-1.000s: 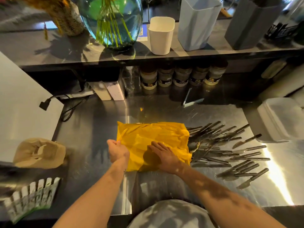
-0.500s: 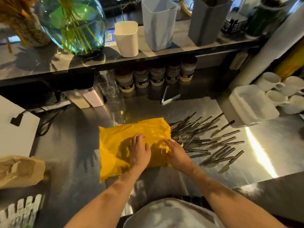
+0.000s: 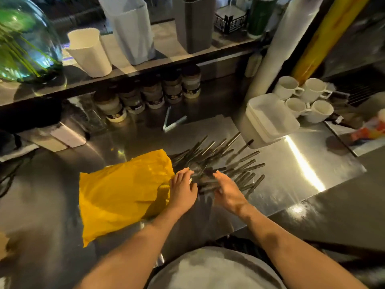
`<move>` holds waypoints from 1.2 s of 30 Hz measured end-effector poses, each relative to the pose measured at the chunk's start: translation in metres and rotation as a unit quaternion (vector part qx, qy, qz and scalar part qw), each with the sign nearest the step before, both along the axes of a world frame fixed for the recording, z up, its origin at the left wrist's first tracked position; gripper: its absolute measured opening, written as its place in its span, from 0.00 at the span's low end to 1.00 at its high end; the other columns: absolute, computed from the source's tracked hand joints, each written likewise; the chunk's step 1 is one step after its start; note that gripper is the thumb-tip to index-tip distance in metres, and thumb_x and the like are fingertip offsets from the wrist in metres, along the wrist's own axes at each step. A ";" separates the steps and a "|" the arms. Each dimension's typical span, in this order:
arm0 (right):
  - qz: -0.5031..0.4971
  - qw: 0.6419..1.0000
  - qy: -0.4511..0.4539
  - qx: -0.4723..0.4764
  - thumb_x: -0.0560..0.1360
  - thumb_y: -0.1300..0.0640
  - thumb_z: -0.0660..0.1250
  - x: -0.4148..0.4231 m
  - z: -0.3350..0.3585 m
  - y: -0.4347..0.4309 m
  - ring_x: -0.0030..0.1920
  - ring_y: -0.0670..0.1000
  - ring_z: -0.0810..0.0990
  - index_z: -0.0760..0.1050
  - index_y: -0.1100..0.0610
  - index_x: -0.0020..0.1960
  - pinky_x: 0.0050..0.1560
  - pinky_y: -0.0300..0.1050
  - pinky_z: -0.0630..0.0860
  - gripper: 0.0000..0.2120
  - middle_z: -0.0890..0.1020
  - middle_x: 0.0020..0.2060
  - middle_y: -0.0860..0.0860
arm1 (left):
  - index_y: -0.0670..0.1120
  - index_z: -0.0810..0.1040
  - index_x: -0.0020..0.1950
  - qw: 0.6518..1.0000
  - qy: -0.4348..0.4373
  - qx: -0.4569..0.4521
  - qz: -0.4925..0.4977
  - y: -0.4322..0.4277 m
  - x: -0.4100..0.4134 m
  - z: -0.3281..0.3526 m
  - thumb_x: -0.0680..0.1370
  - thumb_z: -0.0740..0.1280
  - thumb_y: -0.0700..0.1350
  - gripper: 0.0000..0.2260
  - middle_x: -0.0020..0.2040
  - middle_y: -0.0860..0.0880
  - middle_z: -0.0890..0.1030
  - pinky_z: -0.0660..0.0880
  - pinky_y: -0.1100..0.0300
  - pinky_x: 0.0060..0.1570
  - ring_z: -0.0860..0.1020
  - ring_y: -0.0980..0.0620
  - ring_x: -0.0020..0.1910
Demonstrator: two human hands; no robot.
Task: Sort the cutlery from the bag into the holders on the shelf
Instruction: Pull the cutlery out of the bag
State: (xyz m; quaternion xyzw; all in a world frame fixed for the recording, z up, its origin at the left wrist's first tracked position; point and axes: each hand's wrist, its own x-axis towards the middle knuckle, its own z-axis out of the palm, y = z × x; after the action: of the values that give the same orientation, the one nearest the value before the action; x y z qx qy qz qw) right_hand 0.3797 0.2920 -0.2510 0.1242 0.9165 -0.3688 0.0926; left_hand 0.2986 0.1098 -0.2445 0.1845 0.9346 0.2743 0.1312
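Observation:
A flat yellow bag (image 3: 123,192) lies on the steel counter (image 3: 291,176). Just right of it spreads a pile of dark cutlery (image 3: 225,163), handles fanned out to the right and back. My left hand (image 3: 183,190) lies at the bag's right edge with straight fingers touching the near end of the pile. My right hand (image 3: 228,189) is open over the pile's near side, fingers extended onto the cutlery. On the shelf above stand three holders: a white one (image 3: 89,53), a pale grey one (image 3: 131,30) and a dark grey one (image 3: 193,24).
A glass vase with green stems (image 3: 27,44) stands on the shelf at left. Several jars (image 3: 152,94) line up under the shelf. A white lidded tub (image 3: 270,119) and several white mugs (image 3: 306,99) sit at the right. A white pillar (image 3: 279,49) rises behind the tub.
Both hands have slid right off the yellow bag onto the near end of the cutlery pile. The view has swung to the right.

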 end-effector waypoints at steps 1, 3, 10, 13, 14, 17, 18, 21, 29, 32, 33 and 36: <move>0.001 1.000 -0.014 0.001 0.76 0.63 0.66 0.004 -0.002 0.009 0.78 0.57 0.63 0.65 0.60 0.78 0.79 0.56 0.59 0.31 0.66 0.77 0.58 | 0.50 0.71 0.72 1.000 -0.002 -0.008 -0.006 0.009 0.003 0.000 0.80 0.67 0.48 0.20 0.75 0.51 0.68 0.59 0.51 0.76 0.63 0.50 0.76; -0.008 0.999 -0.032 -0.001 0.76 0.61 0.65 0.011 -0.006 0.026 0.79 0.56 0.61 0.64 0.60 0.79 0.80 0.49 0.55 0.31 0.65 0.78 0.57 | 0.51 0.70 0.73 1.000 -0.003 -0.022 -0.020 0.024 0.009 0.000 0.81 0.66 0.49 0.21 0.76 0.51 0.66 0.57 0.52 0.76 0.61 0.50 0.77; -0.030 0.999 -0.024 0.022 0.71 0.52 0.61 0.038 -0.036 0.072 0.74 0.61 0.69 0.70 0.60 0.75 0.77 0.58 0.64 0.32 0.72 0.73 0.61 | 0.50 0.69 0.74 0.996 -0.019 -0.045 -0.069 0.066 0.023 -0.008 0.81 0.65 0.50 0.21 0.77 0.51 0.66 0.55 0.51 0.77 0.60 0.49 0.78; -0.016 0.995 -0.067 0.067 0.68 0.51 0.67 0.051 -0.038 0.097 0.73 0.57 0.68 0.70 0.51 0.74 0.73 0.56 0.67 0.34 0.71 0.72 0.54 | 0.51 0.67 0.76 0.994 -0.041 -0.062 -0.080 0.087 0.034 -0.015 0.81 0.64 0.51 0.22 0.79 0.52 0.63 0.53 0.50 0.76 0.58 0.49 0.79; -0.006 0.993 -0.083 0.089 0.68 0.52 0.70 0.057 -0.037 0.102 0.73 0.57 0.66 0.69 0.51 0.75 0.73 0.55 0.66 0.35 0.69 0.73 0.53 | 0.51 0.67 0.76 0.993 -0.045 -0.067 -0.087 0.090 0.037 -0.016 0.81 0.64 0.52 0.23 0.80 0.52 0.62 0.52 0.49 0.77 0.57 0.49 0.79; -0.016 0.983 -0.110 0.146 0.72 0.55 0.70 0.070 -0.039 0.121 0.72 0.57 0.62 0.67 0.53 0.75 0.71 0.53 0.66 0.33 0.65 0.73 0.54 | 0.52 0.65 0.76 0.988 -0.056 -0.083 -0.119 0.106 0.048 -0.025 0.80 0.65 0.54 0.25 0.81 0.51 0.58 0.51 0.46 0.78 0.54 0.48 0.80; -0.027 0.981 -0.111 0.158 0.72 0.56 0.69 0.072 -0.042 0.126 0.72 0.57 0.63 0.67 0.53 0.75 0.71 0.54 0.66 0.31 0.65 0.73 0.55 | 0.51 0.64 0.77 0.986 -0.058 -0.090 -0.130 0.110 0.052 -0.028 0.80 0.65 0.55 0.26 0.81 0.50 0.56 0.50 0.46 0.78 0.53 0.48 0.80; -0.030 0.979 -0.120 0.161 0.72 0.54 0.68 0.076 -0.046 0.137 0.71 0.58 0.65 0.69 0.54 0.73 0.71 0.55 0.66 0.29 0.67 0.71 0.56 | 0.50 0.62 0.78 0.977 -0.062 -0.112 -0.169 0.117 0.068 -0.039 0.79 0.66 0.56 0.30 0.82 0.49 0.52 0.49 0.44 0.79 0.49 0.47 0.81; 0.017 0.974 -0.113 0.196 0.77 0.49 0.68 0.057 -0.049 0.144 0.65 0.55 0.70 0.72 0.52 0.68 0.66 0.51 0.69 0.21 0.73 0.64 0.52 | 0.50 0.63 0.77 0.970 -0.057 -0.153 -0.178 0.137 0.089 -0.049 0.79 0.66 0.56 0.29 0.83 0.48 0.51 0.49 0.44 0.79 0.47 0.47 0.82; 0.027 0.974 -0.101 0.200 0.77 0.49 0.68 0.041 -0.050 0.132 0.64 0.54 0.71 0.73 0.51 0.65 0.64 0.50 0.69 0.18 0.75 0.62 0.51 | 0.51 0.66 0.75 0.973 -0.034 -0.161 -0.164 0.136 0.088 -0.051 0.77 0.67 0.54 0.27 0.82 0.48 0.55 0.53 0.43 0.78 0.51 0.47 0.81; 0.033 0.975 -0.097 0.197 0.77 0.49 0.67 0.036 -0.051 0.128 0.63 0.54 0.72 0.73 0.51 0.63 0.63 0.50 0.70 0.16 0.75 0.60 0.51 | 0.51 0.67 0.74 0.974 -0.025 -0.165 -0.155 0.135 0.086 -0.051 0.77 0.67 0.53 0.27 0.81 0.48 0.57 0.54 0.43 0.78 0.52 0.47 0.81; 0.052 0.979 -0.081 0.180 0.78 0.50 0.64 0.019 -0.052 0.115 0.60 0.55 0.73 0.74 0.52 0.60 0.59 0.51 0.68 0.13 0.77 0.57 0.51 | 0.50 0.68 0.74 0.974 -0.021 -0.181 -0.133 0.133 0.074 -0.048 0.76 0.68 0.51 0.26 0.80 0.48 0.60 0.53 0.44 0.78 0.55 0.48 0.80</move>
State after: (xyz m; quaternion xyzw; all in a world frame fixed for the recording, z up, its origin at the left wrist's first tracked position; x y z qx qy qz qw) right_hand 0.3990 0.4073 -0.3027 0.1200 0.9626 -0.1813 0.1614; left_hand 0.3730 0.2429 -0.2926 0.2750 0.9328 0.0843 0.2170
